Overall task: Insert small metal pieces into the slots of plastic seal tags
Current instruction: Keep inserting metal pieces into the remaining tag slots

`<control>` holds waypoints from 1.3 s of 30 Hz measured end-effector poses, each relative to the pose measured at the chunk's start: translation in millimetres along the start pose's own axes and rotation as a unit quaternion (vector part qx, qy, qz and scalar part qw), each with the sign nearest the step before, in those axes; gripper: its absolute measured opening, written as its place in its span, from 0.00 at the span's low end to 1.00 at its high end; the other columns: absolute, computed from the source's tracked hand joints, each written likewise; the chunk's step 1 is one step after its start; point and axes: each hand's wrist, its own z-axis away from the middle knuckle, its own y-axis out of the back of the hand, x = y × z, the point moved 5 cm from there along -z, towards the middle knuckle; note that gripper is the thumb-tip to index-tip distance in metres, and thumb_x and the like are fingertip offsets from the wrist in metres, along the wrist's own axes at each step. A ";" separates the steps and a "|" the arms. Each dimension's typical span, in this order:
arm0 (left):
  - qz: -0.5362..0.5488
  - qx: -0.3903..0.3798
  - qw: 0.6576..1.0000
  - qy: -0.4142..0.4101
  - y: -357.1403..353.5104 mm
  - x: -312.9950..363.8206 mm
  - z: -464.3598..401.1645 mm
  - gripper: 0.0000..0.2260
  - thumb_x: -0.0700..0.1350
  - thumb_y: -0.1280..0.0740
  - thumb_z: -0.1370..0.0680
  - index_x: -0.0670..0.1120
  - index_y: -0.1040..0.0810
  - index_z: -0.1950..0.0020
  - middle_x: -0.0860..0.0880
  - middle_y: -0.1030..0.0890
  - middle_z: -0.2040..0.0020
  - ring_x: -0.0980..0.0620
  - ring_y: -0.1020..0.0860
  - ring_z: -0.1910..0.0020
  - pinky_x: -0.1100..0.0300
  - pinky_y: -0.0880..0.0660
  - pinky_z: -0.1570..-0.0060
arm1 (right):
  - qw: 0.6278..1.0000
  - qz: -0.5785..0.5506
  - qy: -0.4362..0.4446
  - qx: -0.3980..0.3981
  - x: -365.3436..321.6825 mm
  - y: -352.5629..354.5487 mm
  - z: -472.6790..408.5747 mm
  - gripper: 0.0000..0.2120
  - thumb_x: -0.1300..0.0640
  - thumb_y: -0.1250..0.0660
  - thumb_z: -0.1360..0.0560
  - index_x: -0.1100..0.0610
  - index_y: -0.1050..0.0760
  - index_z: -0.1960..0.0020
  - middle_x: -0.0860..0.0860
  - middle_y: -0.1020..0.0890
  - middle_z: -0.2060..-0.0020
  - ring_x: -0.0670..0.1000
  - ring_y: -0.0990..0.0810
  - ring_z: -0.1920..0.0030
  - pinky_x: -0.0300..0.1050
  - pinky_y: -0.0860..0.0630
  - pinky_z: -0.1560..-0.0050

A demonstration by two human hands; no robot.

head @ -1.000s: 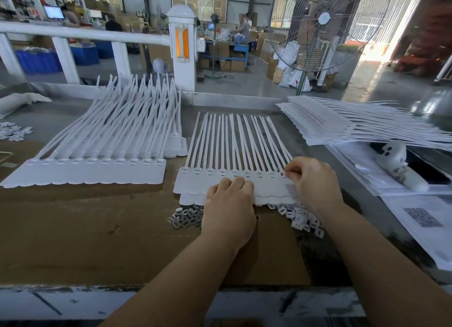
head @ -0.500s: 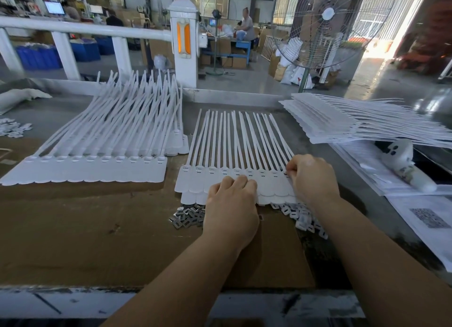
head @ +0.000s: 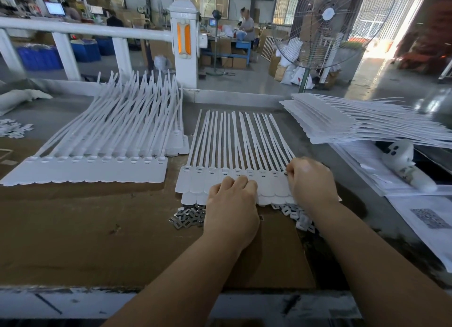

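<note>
White plastic seal tags (head: 234, 179), joined side by side in a strip, lie across the middle of the brown cardboard-covered tabletop (head: 97, 228), flat heads toward us at the near edge, long thin tails running straight away toward the far edge. Our left hand (head: 232, 204) rests on the heads in the middle of the strip, fingers curled down and pressing it flat. Our right hand (head: 310, 179) sits at the strip's right end, fingertips pinched tight together right at the row of slots; we cannot tell whether a metal piece is between them, the knuckles hide it.

Now the relation that counts: the slots run in a line left to right, crosswise to the tails, and the right hand is on the last one. Open slots toward the strip's left end look unfilled, so we judge the work heads leftward, toward the holding hand.

Supply is close: a heap of small grey metal clips (head: 188, 216) lies just beside the strip's near edge, under our left wrist, nearer that hand. Small white plastic pieces (head: 298, 216) lie under our right wrist.
</note>
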 end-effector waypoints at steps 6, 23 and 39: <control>0.002 0.005 1.000 0.001 0.4 -1.1 -0.2 0.11 0.42 0.46 0.21 0.50 0.29 0.42 0.52 0.28 0.45 0.50 0.33 0.44 0.55 0.38 0.43 | 1.000 0.006 0.012 0.001 -2.2 1.2 0.0 0.08 0.65 0.38 0.24 0.59 0.23 0.48 0.53 0.21 0.53 0.53 0.24 0.53 0.45 0.26 0.52; 0.000 0.010 1.000 0.000 -1.0 -1.9 -0.8 0.11 0.42 0.46 0.21 0.50 0.29 0.43 0.52 0.28 0.45 0.50 0.33 0.44 0.55 0.38 0.43 | 1.000 -0.013 0.009 0.013 1.7 -2.0 2.0 0.06 0.64 0.38 0.24 0.60 0.24 0.49 0.54 0.21 0.54 0.53 0.25 0.53 0.43 0.29 0.54; -0.003 0.004 1.000 0.001 -2.0 -0.9 -0.9 0.10 0.42 0.46 0.21 0.50 0.29 0.43 0.52 0.28 0.46 0.50 0.33 0.44 0.55 0.37 0.43 | 1.000 -0.012 0.010 -0.016 -0.3 2.1 3.3 0.09 0.66 0.37 0.25 0.58 0.21 0.50 0.52 0.21 0.53 0.51 0.25 0.52 0.45 0.26 0.52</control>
